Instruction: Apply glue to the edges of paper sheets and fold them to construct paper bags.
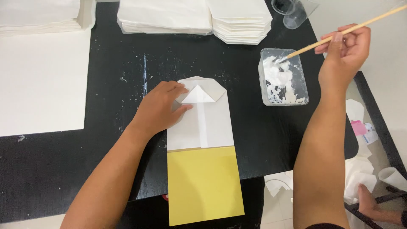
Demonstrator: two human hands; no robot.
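The left hand is lying flat and open, fingers spread, pressing down the upper left of the folded white paper bag, holding nothing. The right hand is closed in a pinch around a thin wooden stick, its tip dipping into the clear rectangular plastic tub of white paste.

Risks, as judged: paste is likely dripping off the stick while it is crossing the black table, which is already showing white flecks. Too much paste would be smearing beyond the flap and sticking layers together. If the left hand is easing off, the folded end could be springing open. The yellow card is overhanging the near table edge and could be tipping under a nudge.

The bag is lying lengthwise at mid-table, its far end folded into a blunt point with a small white triangle and a narrow centre seam showing; its near end is resting on the yellow card. Stacks of white folded paper are sitting along the far edge.
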